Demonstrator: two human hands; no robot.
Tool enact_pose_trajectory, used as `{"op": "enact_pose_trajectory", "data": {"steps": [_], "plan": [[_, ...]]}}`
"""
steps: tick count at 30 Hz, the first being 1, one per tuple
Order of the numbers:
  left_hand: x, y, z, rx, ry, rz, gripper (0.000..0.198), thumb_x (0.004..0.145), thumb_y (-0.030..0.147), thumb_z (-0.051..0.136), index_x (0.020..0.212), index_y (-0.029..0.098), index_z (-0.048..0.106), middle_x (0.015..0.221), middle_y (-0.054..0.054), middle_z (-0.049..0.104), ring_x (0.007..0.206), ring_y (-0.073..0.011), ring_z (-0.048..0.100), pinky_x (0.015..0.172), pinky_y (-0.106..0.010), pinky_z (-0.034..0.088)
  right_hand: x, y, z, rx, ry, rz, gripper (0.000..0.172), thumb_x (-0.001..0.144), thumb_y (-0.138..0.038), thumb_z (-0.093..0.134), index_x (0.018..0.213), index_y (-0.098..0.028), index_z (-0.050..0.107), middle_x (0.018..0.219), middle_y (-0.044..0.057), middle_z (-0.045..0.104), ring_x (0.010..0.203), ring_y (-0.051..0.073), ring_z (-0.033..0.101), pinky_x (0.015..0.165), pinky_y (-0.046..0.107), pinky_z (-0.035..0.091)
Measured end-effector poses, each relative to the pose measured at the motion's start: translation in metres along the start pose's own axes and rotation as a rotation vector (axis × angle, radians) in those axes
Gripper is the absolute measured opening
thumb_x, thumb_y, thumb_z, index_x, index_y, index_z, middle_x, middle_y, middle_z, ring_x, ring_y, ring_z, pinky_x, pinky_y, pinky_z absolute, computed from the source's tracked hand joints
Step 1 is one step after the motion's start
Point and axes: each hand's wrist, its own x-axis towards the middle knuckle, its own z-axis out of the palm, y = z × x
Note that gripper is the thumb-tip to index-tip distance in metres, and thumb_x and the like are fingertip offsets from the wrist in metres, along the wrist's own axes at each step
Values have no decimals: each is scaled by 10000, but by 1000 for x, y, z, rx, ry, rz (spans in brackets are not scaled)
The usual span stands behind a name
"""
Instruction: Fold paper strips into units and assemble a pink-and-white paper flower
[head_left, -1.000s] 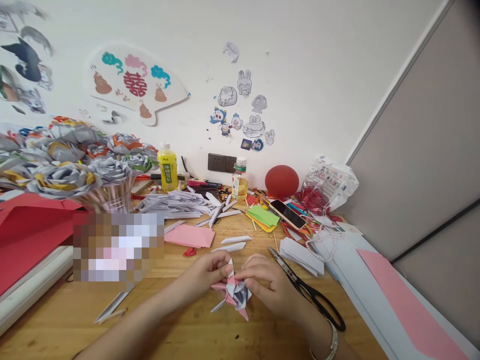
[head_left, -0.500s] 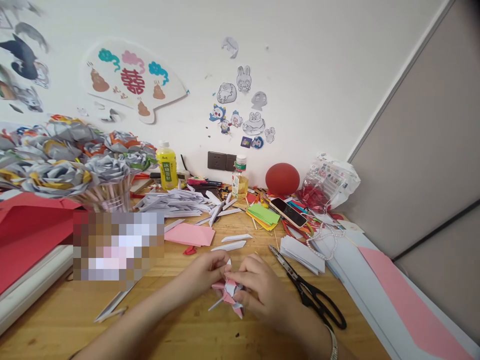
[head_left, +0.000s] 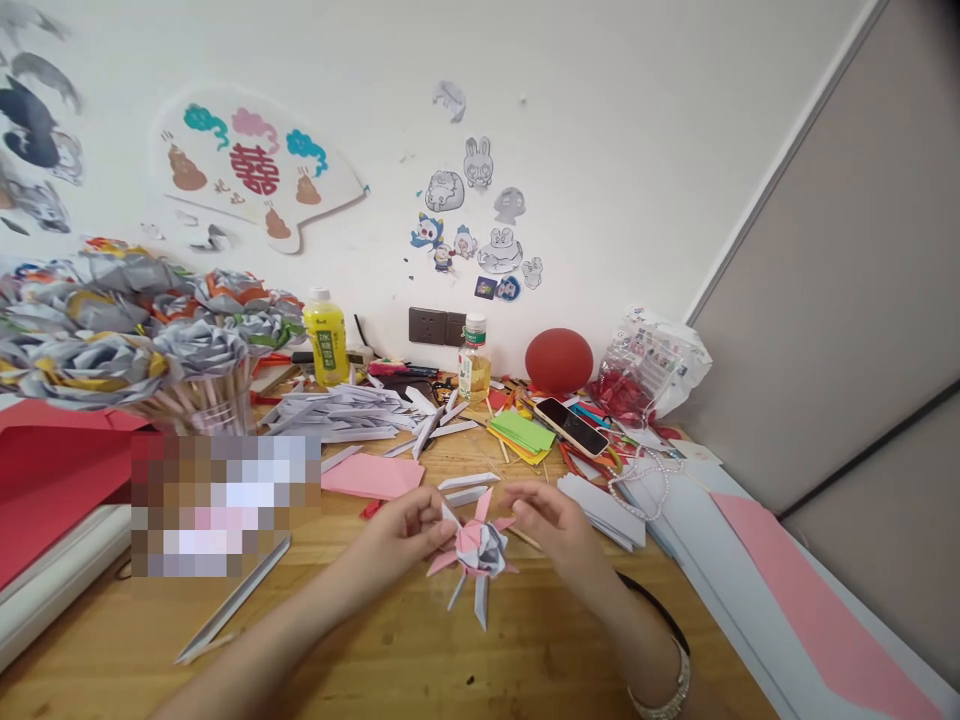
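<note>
Pinched a pink-and-white folded-paper flower (head_left: 486, 550) by a pale point on its left side, thumb against fingers of the left hand (head_left: 415, 530), and held it right there over the wooden counter (head_left: 375, 650)! Curved the right hand (head_left: 555, 525) loosely beside the flower's right side, thumb and fingertips spread; couldn't tell about any touch on that pink tip. Had folded white strips (head_left: 466, 483) lying just beyond, a pink paper stack (head_left: 373, 474) farther left, white paper slips (head_left: 606, 512) beside the right hand, then green paper (head_left: 523, 431) and a smartphone (head_left: 571, 426) deeper back!
</note>
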Motion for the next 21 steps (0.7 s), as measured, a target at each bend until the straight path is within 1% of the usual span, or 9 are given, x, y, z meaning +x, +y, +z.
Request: {"op": "enact_pose_trajectory", "data": {"steps": [1,3,5,7,9,11,13,16,21], "plan": [[-1,0,2,-22,-29,-5,340,705,485,618,674,177,476,657,22,587,595,-123,546,542,-219,391,1,2,0,71,-64,63,322,791,-440,580,974,-178,616,954,81,669,859,216,621,785,360,465],[-1,-2,5,-80,-87,-11,310,691,432,655,672,172,488,762,-21,649,694,-157,601,608,-247,436,2,4,3,155,-152,122,316,751,-430,629,926,-167,633,903,71,684,813,206,633,745,337,481],[-1,-5,8,-129,-119,-10,286,679,394,678,674,168,502,817,-41,670,759,-177,623,666,-273,462,1,6,7,178,-148,131,285,720,-405,665,865,-160,645,844,57,687,787,194,634,717,311,486],[-1,-7,11,-135,-120,-13,260,677,371,684,705,163,530,791,-34,671,752,-178,629,672,-278,473,0,7,11,170,-111,146,262,695,-372,691,837,-156,647,806,48,683,765,188,634,689,293,490],[0,-8,14,-108,-96,-12,244,690,354,670,794,157,571,788,-33,673,734,-178,631,657,-275,478,-2,9,15,141,-79,187,243,686,-357,692,821,-159,649,794,46,678,737,192,635,631,282,495],[0,-6,18,-55,-65,2,263,724,343,628,904,154,602,834,-50,685,759,-189,633,671,-280,480,-4,11,20,97,-44,210,222,691,-351,682,815,-169,657,808,48,677,738,203,636,600,281,498],[-1,-3,21,28,-29,23,272,753,332,582,954,155,631,877,-61,693,807,-203,630,706,-285,477,-6,12,24,39,-4,184,201,707,-344,666,821,-177,668,831,53,681,776,215,635,640,296,502],[-4,2,26,182,31,32,258,772,316,532,920,161,678,823,-46,699,814,-209,624,716,-274,469,-8,10,29,-49,35,115,172,728,-320,646,819,-178,682,826,58,686,811,218,628,736,318,486],[-9,5,30,254,128,22,262,756,333,519,858,160,687,753,-36,692,714,-192,620,645,-251,472,-8,5,31,-146,75,53,166,722,-327,656,769,-170,682,797,54,678,789,207,619,737,303,467]]}}
